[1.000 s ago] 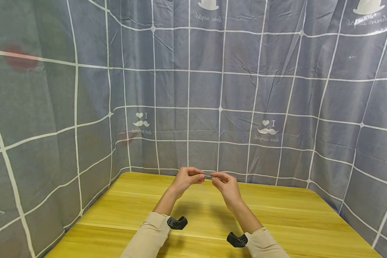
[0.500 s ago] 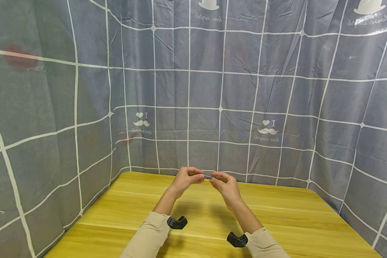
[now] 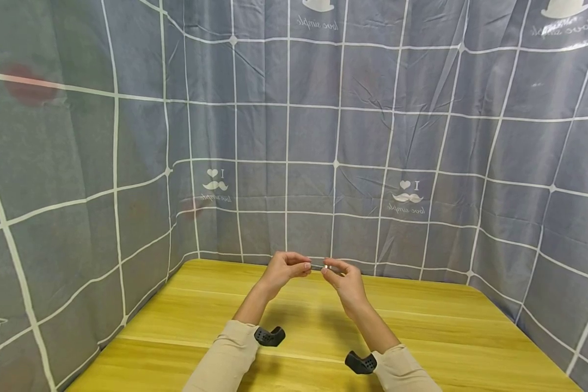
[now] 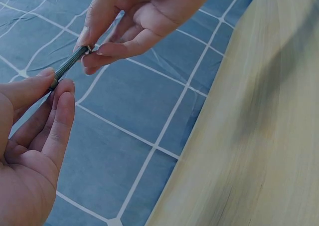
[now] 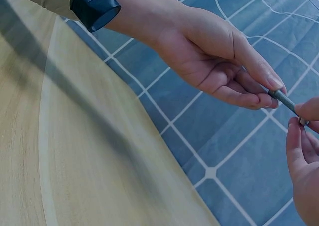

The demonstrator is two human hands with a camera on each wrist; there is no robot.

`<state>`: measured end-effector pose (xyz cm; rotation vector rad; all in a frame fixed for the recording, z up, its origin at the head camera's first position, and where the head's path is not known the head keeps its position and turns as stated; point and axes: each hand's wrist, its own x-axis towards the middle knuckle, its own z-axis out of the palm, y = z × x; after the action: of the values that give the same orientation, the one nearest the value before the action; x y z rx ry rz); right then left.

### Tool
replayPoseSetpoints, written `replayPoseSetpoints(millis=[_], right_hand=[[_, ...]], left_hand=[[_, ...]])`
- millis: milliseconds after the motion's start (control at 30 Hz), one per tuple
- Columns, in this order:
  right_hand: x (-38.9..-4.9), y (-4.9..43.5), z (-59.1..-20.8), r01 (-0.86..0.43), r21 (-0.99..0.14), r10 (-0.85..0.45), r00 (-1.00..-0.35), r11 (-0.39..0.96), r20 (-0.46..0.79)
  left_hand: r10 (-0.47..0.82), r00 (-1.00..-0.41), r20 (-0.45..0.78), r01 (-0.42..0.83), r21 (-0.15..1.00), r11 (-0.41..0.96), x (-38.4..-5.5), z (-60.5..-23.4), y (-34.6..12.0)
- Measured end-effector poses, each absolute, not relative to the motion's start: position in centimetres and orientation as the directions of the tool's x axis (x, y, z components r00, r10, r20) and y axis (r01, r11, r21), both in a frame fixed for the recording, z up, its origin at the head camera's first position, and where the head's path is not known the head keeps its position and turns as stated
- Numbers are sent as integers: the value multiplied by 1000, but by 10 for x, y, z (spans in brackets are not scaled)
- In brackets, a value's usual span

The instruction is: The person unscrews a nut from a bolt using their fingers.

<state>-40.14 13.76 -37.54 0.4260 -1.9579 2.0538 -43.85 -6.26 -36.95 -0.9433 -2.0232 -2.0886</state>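
Note:
Both hands are raised above the wooden table, fingertips facing each other across a grey threaded bolt (image 4: 69,66). My left hand (image 3: 283,273) pinches the bolt's wider, dark end between thumb and fingers. At the opposite end, my right hand (image 3: 344,283) pinches a small shiny metal nut (image 5: 302,120) with its thumb and fingers. In the left wrist view the bolt's thread shows between the two sets of fingertips. The nut is at the bolt's tip; how far it sits on the thread cannot be told, as fingers partly cover it.
The yellow wooden table (image 3: 402,337) lies beneath the hands. A grey curtain with white grid lines (image 3: 313,136) hangs behind it and along both sides. Each wrist wears a black device, such as the left wrist device (image 3: 269,337).
My right fingers have shifted on the bolt's end, its index finger lifting slightly, and a shiny bit of metal now shows there. My left hand has kept its hold almost still.

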Motion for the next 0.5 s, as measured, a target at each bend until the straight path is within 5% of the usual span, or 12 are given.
replayPoseSetpoints(millis=[500], right_hand=[[-402, 137, -376, -391, -908, -37, -916, -148, 400]], left_hand=[[350, -816, 459, 442, 887, -132, -438, -368, -65]])
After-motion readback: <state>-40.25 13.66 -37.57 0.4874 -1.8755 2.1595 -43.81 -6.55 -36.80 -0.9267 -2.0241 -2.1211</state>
